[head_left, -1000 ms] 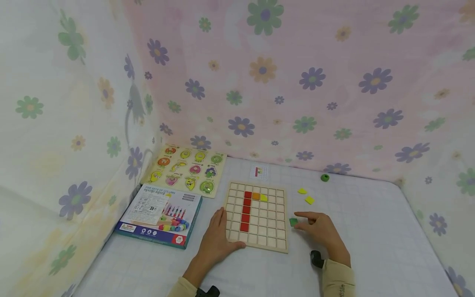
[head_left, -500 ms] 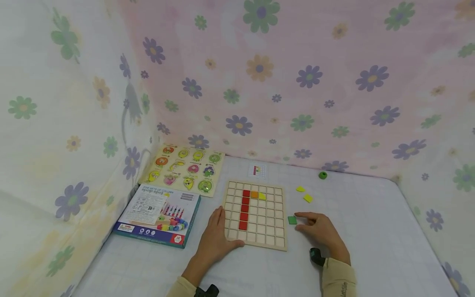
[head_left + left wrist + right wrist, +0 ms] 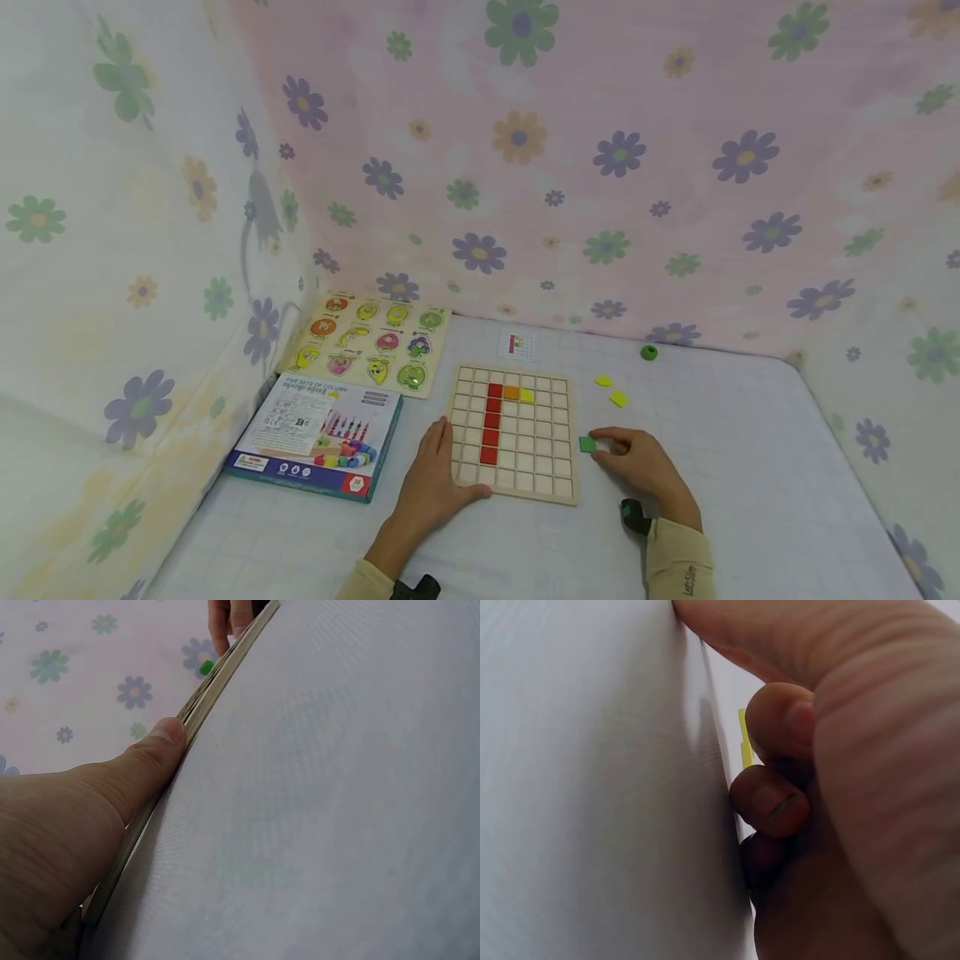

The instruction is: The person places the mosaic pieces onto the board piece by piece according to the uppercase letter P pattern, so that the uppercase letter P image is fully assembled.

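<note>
A wooden grid board (image 3: pixel 529 450) lies on the white cloth. It holds a column of several red tiles (image 3: pixel 491 421), an orange tile (image 3: pixel 512 392) and a yellow tile (image 3: pixel 527 396). My left hand (image 3: pixel 431 492) rests at the board's near left corner, fingers along the left side and thumb on the front edge; the left wrist view has the thumb (image 3: pixel 161 742) pressed to that edge. Just right of the board, my right hand (image 3: pixel 641 467) pinches a green square tile (image 3: pixel 587 445) between thumb and forefinger. In the right wrist view its other fingers (image 3: pixel 772 802) are curled in.
Two yellow tiles, one rounded (image 3: pixel 603 381) and one squarish (image 3: pixel 618 399), lie beyond the right hand. A green bead (image 3: pixel 649 353) sits further back. Behind the board is a small pattern card (image 3: pixel 517 344). On the left are a boxed toy set (image 3: pixel 315 437) and a fruit puzzle board (image 3: pixel 363 342).
The green tile, dark and tilted a second ago, shows its flat face now. My right fingertips have drawn in closer on it. The left hand keeps its place on the board.
</note>
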Tool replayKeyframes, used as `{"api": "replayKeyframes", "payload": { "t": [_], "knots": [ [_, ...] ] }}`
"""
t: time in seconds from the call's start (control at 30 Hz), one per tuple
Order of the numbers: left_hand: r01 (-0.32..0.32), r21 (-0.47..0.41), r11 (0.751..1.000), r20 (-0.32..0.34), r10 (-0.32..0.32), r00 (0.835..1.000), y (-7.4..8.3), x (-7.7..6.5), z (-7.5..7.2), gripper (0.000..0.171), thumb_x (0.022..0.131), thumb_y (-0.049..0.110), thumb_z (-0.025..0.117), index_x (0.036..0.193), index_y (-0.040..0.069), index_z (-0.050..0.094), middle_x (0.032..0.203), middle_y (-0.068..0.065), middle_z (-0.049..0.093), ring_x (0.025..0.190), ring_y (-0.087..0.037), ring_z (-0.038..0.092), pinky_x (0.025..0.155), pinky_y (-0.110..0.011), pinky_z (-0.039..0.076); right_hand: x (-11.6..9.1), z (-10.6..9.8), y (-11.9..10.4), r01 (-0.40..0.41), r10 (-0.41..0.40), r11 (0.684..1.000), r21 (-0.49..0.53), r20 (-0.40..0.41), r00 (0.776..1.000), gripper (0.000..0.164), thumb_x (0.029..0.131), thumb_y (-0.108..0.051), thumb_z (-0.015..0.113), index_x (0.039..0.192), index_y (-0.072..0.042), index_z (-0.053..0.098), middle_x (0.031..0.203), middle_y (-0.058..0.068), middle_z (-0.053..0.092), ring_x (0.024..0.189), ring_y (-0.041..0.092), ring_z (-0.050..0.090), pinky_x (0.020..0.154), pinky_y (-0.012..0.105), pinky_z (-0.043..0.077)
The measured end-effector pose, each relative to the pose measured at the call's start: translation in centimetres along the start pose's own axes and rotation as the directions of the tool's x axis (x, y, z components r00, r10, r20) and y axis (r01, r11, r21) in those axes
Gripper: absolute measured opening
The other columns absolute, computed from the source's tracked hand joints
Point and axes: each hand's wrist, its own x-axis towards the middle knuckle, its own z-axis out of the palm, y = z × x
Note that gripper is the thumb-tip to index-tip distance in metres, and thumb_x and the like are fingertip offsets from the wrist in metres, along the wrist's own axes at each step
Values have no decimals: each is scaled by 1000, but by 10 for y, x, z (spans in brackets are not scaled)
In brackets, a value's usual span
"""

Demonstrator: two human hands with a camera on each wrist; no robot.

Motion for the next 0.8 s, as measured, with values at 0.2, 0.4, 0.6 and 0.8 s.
{"api": "replayKeyframes", "payload": {
  "t": [0.2,0.4,0.6,0.8],
  "knots": [
    [-4,0,1000,-2,4,1000,-1,1,-1,131,68,68,85,162,3,22,169,-16,23,156,-35,24,120,-53,38,5,3,-1,-7,7,1000,-11,-25,1000,30,89,-26,78,116,-14,76,65,-4,42,62,12,43,60,25,34],
    [6,-14,1000,5,-6,1000,-1,2,0,131,67,68,85,162,4,21,169,-15,22,156,-35,23,120,-53,38,6,4,-5,-8,6,999,-34,-48,999,30,87,-25,77,114,-12,75,64,-3,43,63,13,43,60,25,34],
    [13,-6,1000,12,-13,1000,-2,1,3,133,66,71,84,163,4,21,169,-14,22,157,-34,22,121,-52,37,2,5,-4,-32,32,999,-2,-61,998,29,88,-27,76,113,-12,75,64,-4,42,62,12,43,58,24,33],
    [9,1,1000,10,-9,1000,-1,1,2,133,66,70,84,163,5,20,170,-13,21,157,-33,22,121,-51,37,2,5,-3,-17,19,1000,26,-94,995,29,88,-27,76,114,-13,75,63,-5,38,60,10,39,57,23,32]
  ]
}}
